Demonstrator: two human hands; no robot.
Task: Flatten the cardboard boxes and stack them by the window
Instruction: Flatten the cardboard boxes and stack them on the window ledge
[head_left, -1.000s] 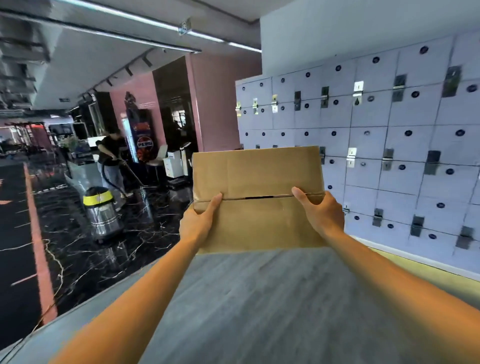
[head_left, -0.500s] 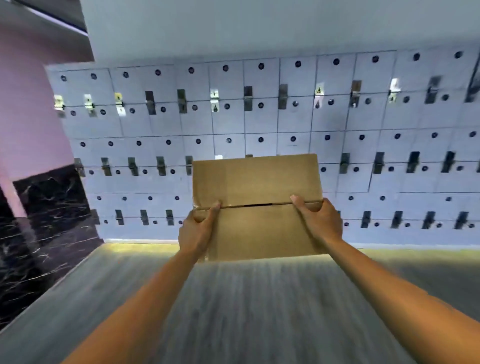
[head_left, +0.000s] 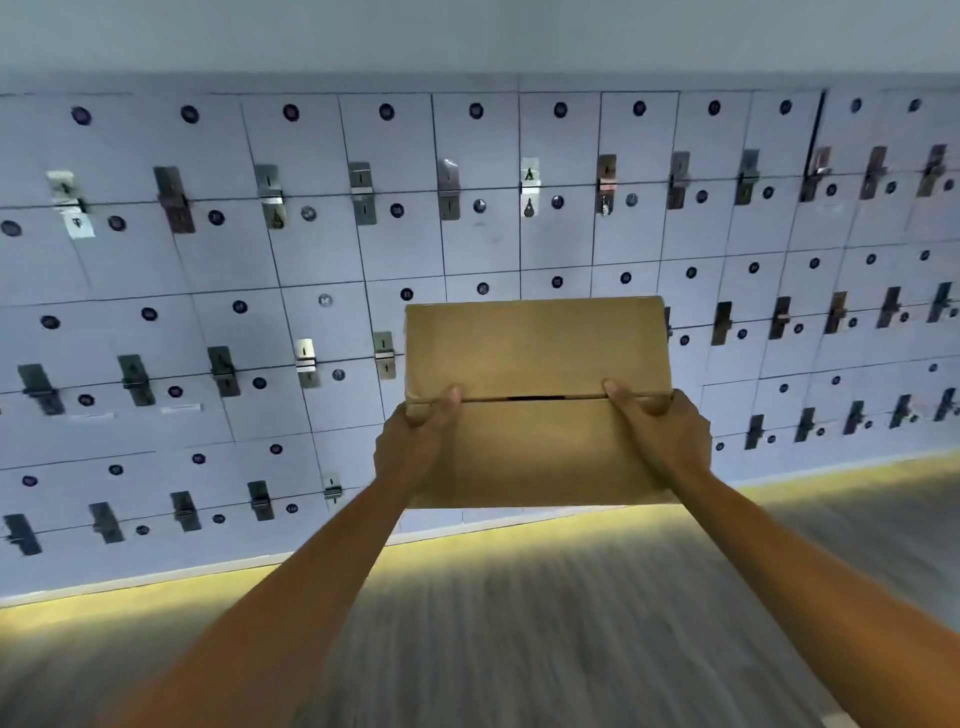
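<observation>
Here, label by label:

Box: a brown cardboard box (head_left: 535, 400) is held up in the air in front of the person, above the floor, with both arms stretched forward.
Box condition: not flattened; the top flaps are closed and meet at a seam across the middle, with a narrow dark gap showing at the centre of the seam.
Left hand: the left hand (head_left: 415, 447) grips the box at its left end, thumb laid over the top face at the seam, the other fingers hidden behind and under the cardboard.
Right hand: the right hand (head_left: 662, 434) grips the right end in the same way, thumb on top at the seam, fingers wrapped round the edge and mostly out of sight.
Background wall: a bank of pale blue-grey lockers (head_left: 311, 260) fills the wall behind the box, each door with a dark round tag, many with metal latches.
Floor: a grey floor (head_left: 519, 649), blurred, with a strip of yellow light (head_left: 130, 603) along the foot of the lockers.
Window: cannot tell where it is.
</observation>
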